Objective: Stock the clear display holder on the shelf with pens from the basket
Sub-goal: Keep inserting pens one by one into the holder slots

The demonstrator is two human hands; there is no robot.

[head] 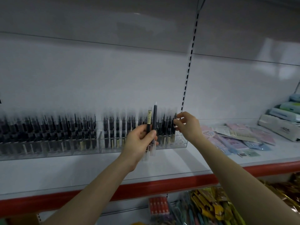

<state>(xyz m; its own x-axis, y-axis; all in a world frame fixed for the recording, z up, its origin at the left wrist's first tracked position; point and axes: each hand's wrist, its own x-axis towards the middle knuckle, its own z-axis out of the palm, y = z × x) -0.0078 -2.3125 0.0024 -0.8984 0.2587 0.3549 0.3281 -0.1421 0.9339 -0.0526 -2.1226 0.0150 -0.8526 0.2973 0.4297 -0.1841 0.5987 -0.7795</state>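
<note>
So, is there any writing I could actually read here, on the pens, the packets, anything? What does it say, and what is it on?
Nothing reads clearly.
Yellow label on a pen in the left hand: print too small to read.
Pastel packets lying on the shelf: printed characters, blurred.
White box at the right: a small dark mark, too blurred.
Red packs below the shelf: white labels, unreadable.

Pastel pink and blue packets (235, 138) lie flat at middle right, with long white boxes (277, 129) stacked beyond them. A red edge strip (162, 185) crosses the lower frame. Below it, a red pack (158, 206) sits beside yellow-green packets (208, 206).
</note>
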